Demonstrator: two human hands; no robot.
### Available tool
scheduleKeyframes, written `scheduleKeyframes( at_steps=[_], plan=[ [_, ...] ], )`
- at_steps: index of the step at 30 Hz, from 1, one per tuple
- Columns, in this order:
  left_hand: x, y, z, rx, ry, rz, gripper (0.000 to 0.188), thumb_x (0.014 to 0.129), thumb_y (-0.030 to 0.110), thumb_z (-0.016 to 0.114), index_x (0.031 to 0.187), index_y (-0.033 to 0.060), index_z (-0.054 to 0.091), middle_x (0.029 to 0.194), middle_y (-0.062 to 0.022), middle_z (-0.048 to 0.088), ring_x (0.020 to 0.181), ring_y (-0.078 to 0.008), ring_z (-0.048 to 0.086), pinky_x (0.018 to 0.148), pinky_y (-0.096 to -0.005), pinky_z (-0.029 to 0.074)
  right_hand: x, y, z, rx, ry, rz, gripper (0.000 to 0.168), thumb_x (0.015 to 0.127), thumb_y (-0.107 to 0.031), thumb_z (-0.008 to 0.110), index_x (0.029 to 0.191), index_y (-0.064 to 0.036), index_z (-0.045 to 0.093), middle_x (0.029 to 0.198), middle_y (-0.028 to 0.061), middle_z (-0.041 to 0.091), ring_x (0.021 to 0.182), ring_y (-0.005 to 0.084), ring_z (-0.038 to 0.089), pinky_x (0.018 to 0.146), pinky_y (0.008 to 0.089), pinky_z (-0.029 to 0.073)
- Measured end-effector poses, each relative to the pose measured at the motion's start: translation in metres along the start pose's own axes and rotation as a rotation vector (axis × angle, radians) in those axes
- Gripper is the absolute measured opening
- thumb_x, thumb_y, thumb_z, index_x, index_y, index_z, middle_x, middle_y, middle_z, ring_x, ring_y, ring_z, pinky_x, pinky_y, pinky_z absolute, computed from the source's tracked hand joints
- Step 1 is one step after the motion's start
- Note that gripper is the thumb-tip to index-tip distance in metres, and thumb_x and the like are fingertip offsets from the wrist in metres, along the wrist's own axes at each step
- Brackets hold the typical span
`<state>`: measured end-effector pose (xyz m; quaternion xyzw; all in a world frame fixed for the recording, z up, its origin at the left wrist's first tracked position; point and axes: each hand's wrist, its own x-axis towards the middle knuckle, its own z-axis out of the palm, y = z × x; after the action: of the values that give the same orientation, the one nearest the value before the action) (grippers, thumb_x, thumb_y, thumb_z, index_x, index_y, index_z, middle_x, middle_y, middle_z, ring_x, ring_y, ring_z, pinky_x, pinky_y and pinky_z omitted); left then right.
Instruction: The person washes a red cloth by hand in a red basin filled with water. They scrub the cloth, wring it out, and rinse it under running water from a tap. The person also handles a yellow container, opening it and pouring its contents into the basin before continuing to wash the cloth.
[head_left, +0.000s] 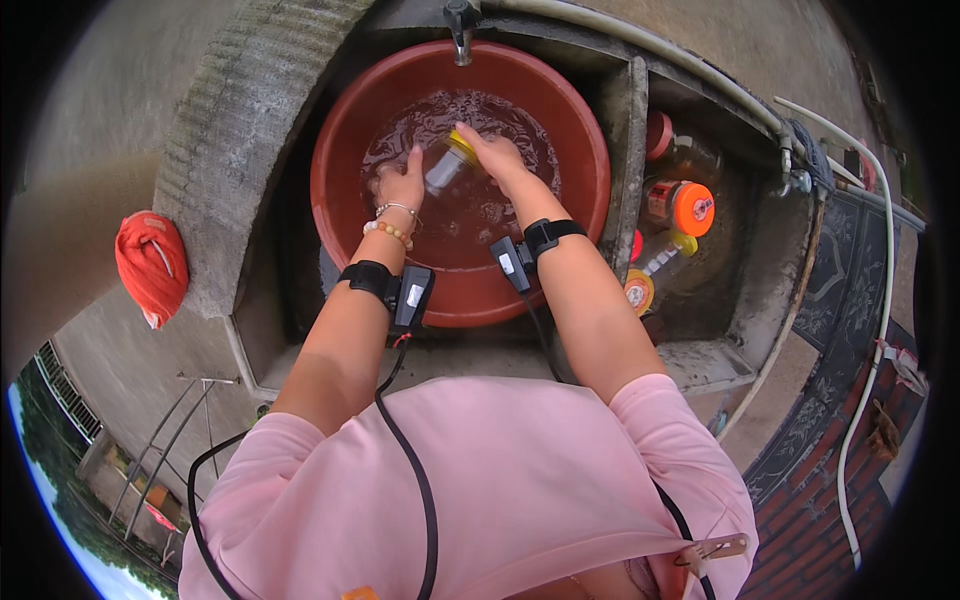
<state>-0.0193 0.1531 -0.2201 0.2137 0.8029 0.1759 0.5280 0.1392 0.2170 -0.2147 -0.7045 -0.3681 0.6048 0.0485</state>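
Note:
A large red-brown plastic basin (459, 300) with water in it stands in the left bay of a concrete sink. In the water lies a clear plastic jar (444, 171) with a yellow lid (463, 146), tilted between my hands. My right hand (491, 156) is at the lid end, its thumb on the lid and its other fingers hidden. My left hand (400, 180) is to the left of the jar, thumb up and fingers apart, partly under the water; a gap shows between it and the jar.
A metal tap (461, 45) hangs over the basin's far rim. Past a concrete divider (630, 165), several lidded jars lie in the right bay, one with an orange lid (694, 210). A red cloth (152, 266) is on the left ledge. Cables run from wrist-worn devices (412, 296).

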Motion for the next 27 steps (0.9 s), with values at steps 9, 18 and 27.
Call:
scheduleKeyframes(
  at_steps=[9, 18, 27],
  plan=[
    [-0.018, 0.021, -0.003, 0.457, -0.415, 0.420, 0.093, 0.065, 0.052, 0.078, 0.130, -0.0024, 0.039, 0.117, -0.0231, 0.058, 0.109, -0.0330, 0.059, 0.090, -0.0392, 0.048, 0.017, 0.020, -0.004, 0.127, -0.075, -0.109, 0.061, 0.073, -0.049, 0.074, 0.107, 0.000, 0.062, 0.095, 0.0109, 0.062, 0.083, 0.0188, 0.058, 0.069, 0.0317, 0.046],
    [0.001, 0.024, -0.016, -0.818, -0.848, -0.334, 0.052, 0.089, 0.040, 0.057, 0.126, 0.0045, 0.048, 0.111, -0.0170, 0.060, 0.096, -0.0341, 0.061, 0.091, -0.0489, 0.047, 0.011, 0.025, -0.014, 0.975, -0.376, 0.114, 0.051, 0.075, -0.044, 0.074, 0.110, -0.009, 0.060, 0.103, 0.0079, 0.061, 0.086, 0.0202, 0.057, 0.086, 0.0392, 0.048],
    [-0.016, 0.019, 0.002, 0.659, 0.049, 0.860, 0.079, 0.072, 0.057, 0.070, 0.123, -0.0006, 0.051, 0.109, -0.0202, 0.060, 0.106, -0.0368, 0.056, 0.093, -0.0407, 0.044, 0.012, 0.002, 0.017, 0.307, 0.161, -0.097, 0.071, 0.071, -0.048, 0.077, 0.113, 0.007, 0.057, 0.107, 0.0200, 0.062, 0.100, 0.0268, 0.059, 0.081, 0.0377, 0.048]
  ],
)
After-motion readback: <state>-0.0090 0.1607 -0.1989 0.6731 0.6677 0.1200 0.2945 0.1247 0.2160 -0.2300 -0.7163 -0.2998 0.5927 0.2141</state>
